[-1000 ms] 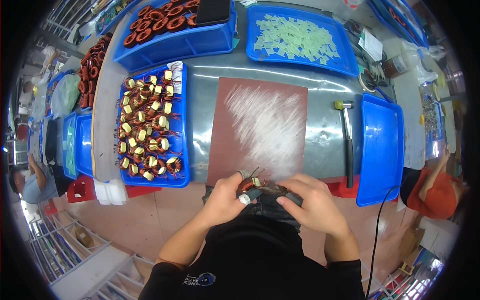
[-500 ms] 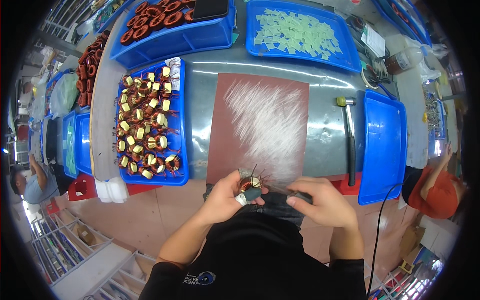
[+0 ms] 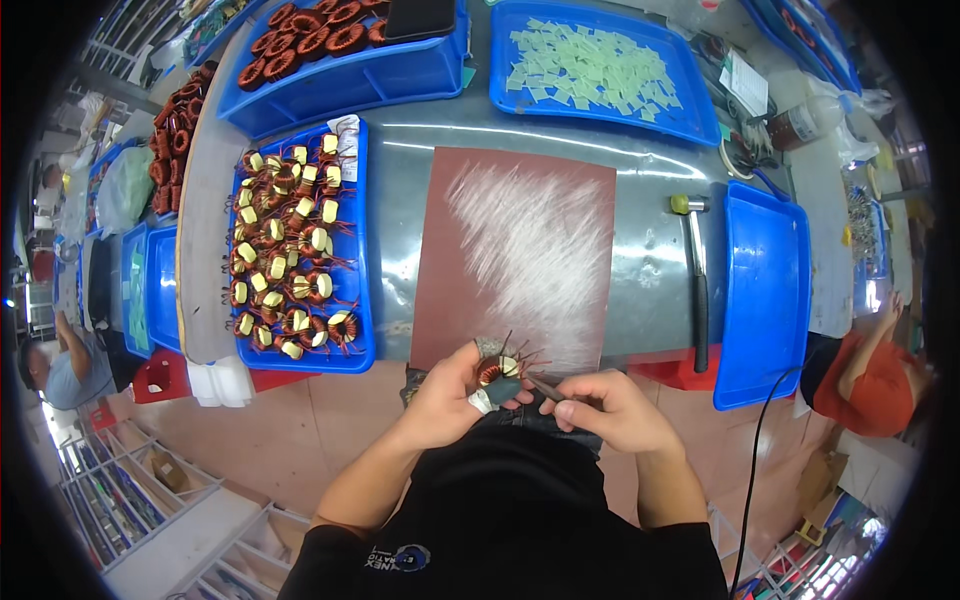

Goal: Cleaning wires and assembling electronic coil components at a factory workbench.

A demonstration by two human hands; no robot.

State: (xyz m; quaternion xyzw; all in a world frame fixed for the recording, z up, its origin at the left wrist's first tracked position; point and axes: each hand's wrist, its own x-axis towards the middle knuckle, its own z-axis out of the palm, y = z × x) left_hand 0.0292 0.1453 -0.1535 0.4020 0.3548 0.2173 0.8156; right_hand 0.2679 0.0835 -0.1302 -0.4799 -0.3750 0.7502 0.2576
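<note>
Close to the front edge of the brown sheet point(image 3: 432, 300), my left hand point(image 3: 445, 400) is closed around a toroidal coil point(image 3: 495, 370). The coil has copper-coloured winding, pale yellow tape and thin wire leads sticking up and to the right. Dark green and white coverings wrap some of my left fingers. In my right hand point(image 3: 628, 415) is a slim, dark, pointed tool point(image 3: 545, 388), pinched between thumb and fingers; its exact kind is not clear. Its tip reaches the coil's right side, by the leads. Whether it touches a wire cannot be made out.
At left, a blue tray point(image 3: 362, 250) holds several taped coils. Behind it stands a blue bin point(image 3: 360, 85) of bare coils. A far tray point(image 3: 505, 95) carries pale green pieces. Rightward lie a hammer point(image 3: 699, 290) and a blue tray point(image 3: 765, 290). People sit at both sides.
My right hand has moved left, bringing the tool from a blurred position right of the coil up to its leads. My left hand and the coil have stayed nearly still.
</note>
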